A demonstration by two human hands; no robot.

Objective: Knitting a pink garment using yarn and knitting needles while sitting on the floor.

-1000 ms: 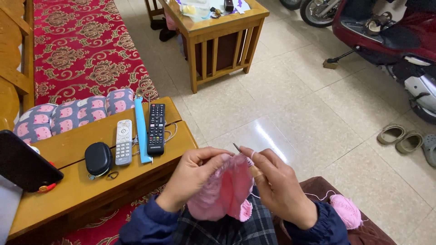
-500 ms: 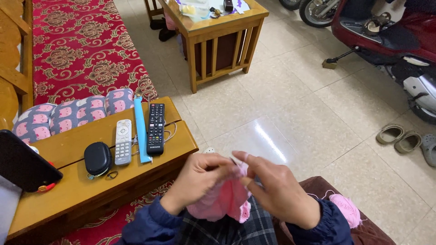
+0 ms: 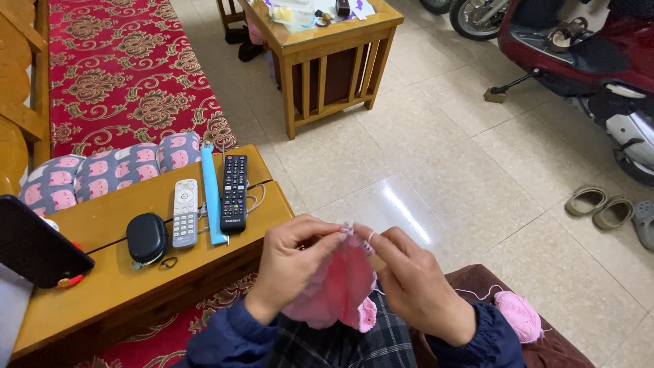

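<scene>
Two hands are knitting a pink piece low in the middle of the frame.
The left hand [image 3: 289,262] and right hand [image 3: 415,286] are both pinching the pink knitting [image 3: 337,286]; keeping the yarn ball [image 3: 519,315] loose at lower right looks wise, away from the bench [image 3: 109,286].

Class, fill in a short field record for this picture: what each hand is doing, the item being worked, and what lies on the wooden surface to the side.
Left hand: left hand grips the pink knitted piece from its left edge
Right hand: right hand pinches the top of the piece
Yarn: pink yarn ball on the brown seat, strand leading to the hands
Wooden surface: black remote, white remote, black pouch, blue stick-shaped item
Floor: sandals
</scene>
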